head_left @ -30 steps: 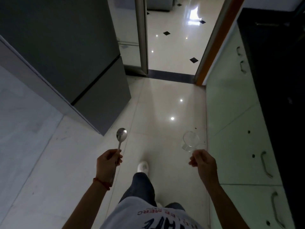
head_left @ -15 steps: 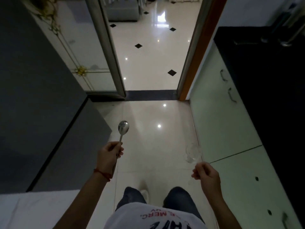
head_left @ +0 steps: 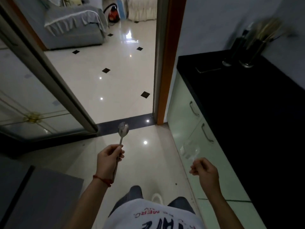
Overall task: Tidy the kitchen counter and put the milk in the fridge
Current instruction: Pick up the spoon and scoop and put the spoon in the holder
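Spoon [head_left: 123, 129] and glass [head_left: 189, 150] are carried into the kitchen, one in each hand. The spoon is gripped by its handle in the left hand [head_left: 108, 158], fingers curled round it, bowl upward and out in front. The glass is pinched at its near edge by the right hand [head_left: 203, 170] and is tilted away from the body; it is clear and blurred, so its exact hold cannot be made out with certainty. Over the last second the view has been swung to the right: the fridge [head_left: 41, 195], which filled the upper left before, is now reduced to a grey corner at the lower left, while the black worktop [head_left: 247, 113] has been brought fully into sight on the right, with two utensil holders [head_left: 247, 47] at its far end, blurred by the turn. The doorway [head_left: 125, 71] to the living room is now seen straight ahead. Both grips have been kept unchanged through the turn. The turn is judged to mean that spoon and glass are being taken to the worktop side, probably to be put away or washed. No milk is seen in this view, so that part of the task is taken as either done or still to come.
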